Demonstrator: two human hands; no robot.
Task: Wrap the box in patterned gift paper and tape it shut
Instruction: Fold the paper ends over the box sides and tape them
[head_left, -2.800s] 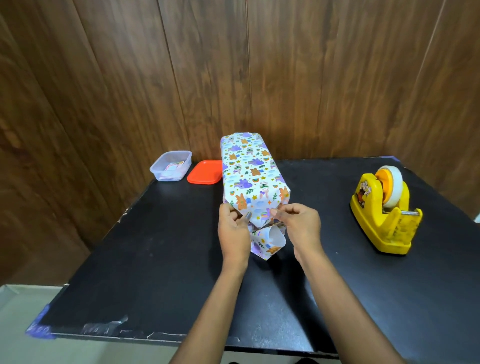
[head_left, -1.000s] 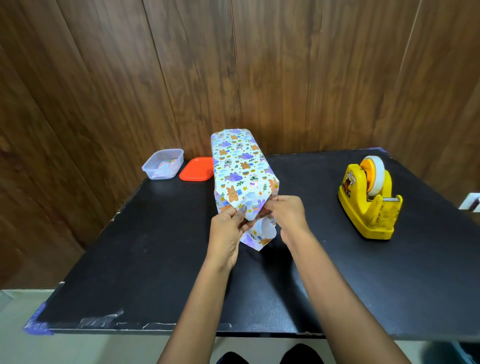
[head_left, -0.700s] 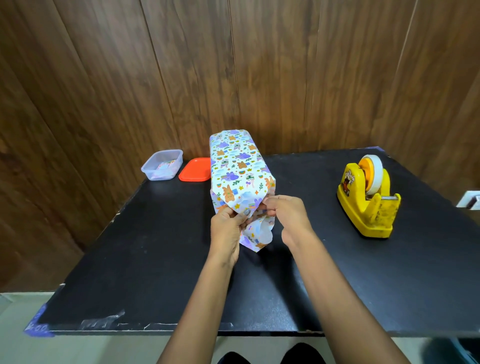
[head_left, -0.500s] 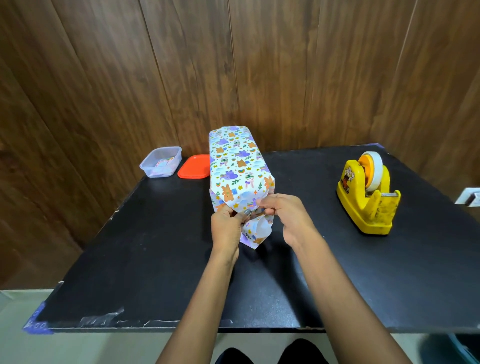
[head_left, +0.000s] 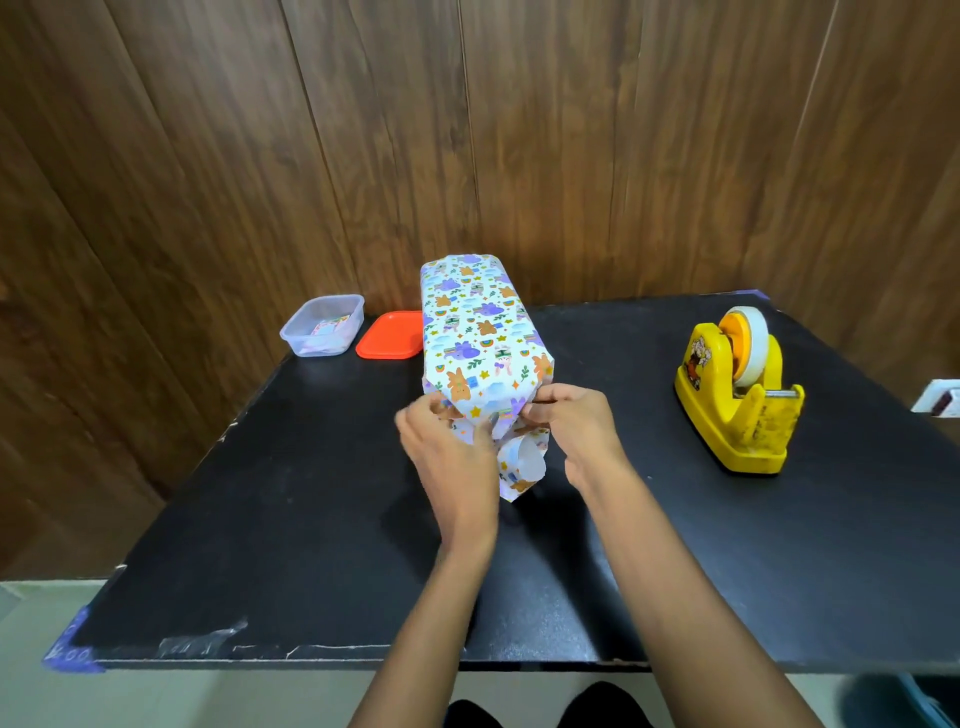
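A long box wrapped in white gift paper with purple and orange animal prints (head_left: 475, 332) lies lengthwise on the black table (head_left: 270, 519), its far end towards the wall. At its near end the paper is folded down and a loose flap (head_left: 519, 467) curls out below. My left hand (head_left: 449, 449) pinches the paper at the near left corner. My right hand (head_left: 576, 426) pinches the folded edge at the near right corner. A yellow tape dispenser (head_left: 737, 395) with a white roll stands to the right, apart from both hands.
A clear plastic tub (head_left: 322, 325) with paper scraps and a red lid (head_left: 389, 343) sit at the table's back left by the wooden wall. Old tape marks line the table's front edge (head_left: 208, 644).
Both hands stay at the box's near end, working the paper fold. The left hand has shifted slightly left and up along the corner. The camera has dipped a little.
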